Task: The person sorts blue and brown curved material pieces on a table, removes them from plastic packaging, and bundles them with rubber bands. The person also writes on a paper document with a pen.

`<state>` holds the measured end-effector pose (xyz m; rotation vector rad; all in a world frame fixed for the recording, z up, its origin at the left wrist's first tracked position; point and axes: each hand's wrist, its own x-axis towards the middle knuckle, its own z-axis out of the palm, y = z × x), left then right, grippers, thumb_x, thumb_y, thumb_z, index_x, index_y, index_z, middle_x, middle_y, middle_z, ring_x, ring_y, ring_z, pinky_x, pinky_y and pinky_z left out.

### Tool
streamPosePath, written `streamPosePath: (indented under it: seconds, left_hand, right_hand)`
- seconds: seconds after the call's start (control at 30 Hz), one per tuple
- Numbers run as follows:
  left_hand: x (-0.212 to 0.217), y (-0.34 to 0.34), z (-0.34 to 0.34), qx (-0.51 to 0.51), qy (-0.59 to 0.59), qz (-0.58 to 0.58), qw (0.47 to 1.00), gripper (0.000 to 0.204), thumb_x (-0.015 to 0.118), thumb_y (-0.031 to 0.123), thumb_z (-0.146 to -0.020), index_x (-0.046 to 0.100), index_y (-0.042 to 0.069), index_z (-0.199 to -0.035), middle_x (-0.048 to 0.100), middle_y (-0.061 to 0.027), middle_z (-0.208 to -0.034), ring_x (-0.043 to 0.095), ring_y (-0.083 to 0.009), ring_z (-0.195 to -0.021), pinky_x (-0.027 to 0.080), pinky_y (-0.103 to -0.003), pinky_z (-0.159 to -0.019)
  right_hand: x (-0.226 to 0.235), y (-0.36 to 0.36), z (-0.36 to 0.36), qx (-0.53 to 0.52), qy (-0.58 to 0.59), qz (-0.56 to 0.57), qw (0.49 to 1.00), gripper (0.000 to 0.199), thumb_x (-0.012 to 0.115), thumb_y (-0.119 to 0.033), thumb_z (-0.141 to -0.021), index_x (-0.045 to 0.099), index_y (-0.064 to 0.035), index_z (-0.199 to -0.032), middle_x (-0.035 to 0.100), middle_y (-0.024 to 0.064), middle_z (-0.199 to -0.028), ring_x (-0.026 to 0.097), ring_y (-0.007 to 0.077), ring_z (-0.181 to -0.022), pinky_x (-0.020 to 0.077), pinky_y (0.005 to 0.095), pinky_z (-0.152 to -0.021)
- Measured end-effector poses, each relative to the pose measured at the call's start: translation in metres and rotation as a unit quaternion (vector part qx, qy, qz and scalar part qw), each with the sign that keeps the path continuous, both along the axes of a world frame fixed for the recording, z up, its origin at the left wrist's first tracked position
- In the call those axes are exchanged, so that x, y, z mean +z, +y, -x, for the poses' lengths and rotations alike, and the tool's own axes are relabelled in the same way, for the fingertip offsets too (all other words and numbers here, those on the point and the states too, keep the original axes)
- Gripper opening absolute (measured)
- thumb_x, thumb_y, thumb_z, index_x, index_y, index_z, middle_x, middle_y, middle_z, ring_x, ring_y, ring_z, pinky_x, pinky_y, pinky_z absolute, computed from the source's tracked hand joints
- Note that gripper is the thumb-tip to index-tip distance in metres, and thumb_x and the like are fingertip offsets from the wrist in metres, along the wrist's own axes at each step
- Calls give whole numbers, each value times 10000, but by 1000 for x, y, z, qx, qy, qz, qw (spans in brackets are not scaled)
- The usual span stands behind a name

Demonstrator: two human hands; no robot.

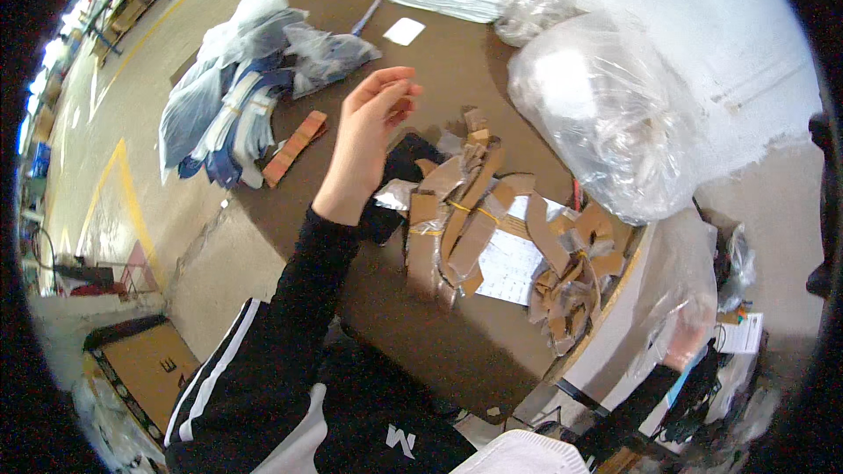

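Observation:
My left hand (pixel 378 108) hangs over the brown table with its fingers loosely bent and somewhat apart, and nothing shows in it. Close below it lies a dark piece (pixel 411 158), partly covered by brown strips. Bundles of these strips (pixel 479 224), some tied with a yellow band, spread over the table in front of me. A second tangled heap of strips (pixel 571 298) sits near the right edge. Off that edge, my right hand (pixel 689 344) grips a clear plastic bag (pixel 676 281); the film and blur partly hide its fingers.
A printed white sheet (pixel 509 265) lies under the strips. Far left are bagged blue and white strips (pixel 241 114) and an orange-brown strip stack (pixel 296 149). A large clear bag (pixel 597 114) stands against the wall. A cardboard box (pixel 145 369) is on the floor, lower left.

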<state>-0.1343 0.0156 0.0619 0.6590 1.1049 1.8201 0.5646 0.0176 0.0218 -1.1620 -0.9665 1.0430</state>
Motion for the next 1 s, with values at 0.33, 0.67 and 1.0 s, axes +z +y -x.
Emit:
streamPosePath:
  seconds: [0.33,0.67,1.0]
  left_hand:
    - [4,-6,-50,-175,-35,12,984,188,577,140,-927,634,59,-1088,661,-28,-919,576,-84,-814,455,-224,-764]
    - [-21,-36,-127,-648,-151,-8,747,628,580,470,-927,350,158,-1420,564,-113,-1251,598,-214,-1083,509,-342,-897]
    - [-24,-29,-126,-487,-168,74,854,676,732,205,-830,344,223,-1383,584,3,-1167,609,-127,-980,520,-287,-584]
  right_hand:
    - [74,-200,76,-247,-230,141,931,675,672,-395,-844,442,-60,-1383,365,149,-1471,367,305,-1341,327,453,-1081]
    - [119,-170,235,-134,-463,-165,860,509,637,-149,-902,473,-43,-1372,497,215,-1342,488,318,-1217,429,426,-981]
    - [139,-87,349,132,-326,-194,916,492,641,-172,-840,528,-47,-1301,303,178,-1503,333,318,-1377,310,459,-1097]
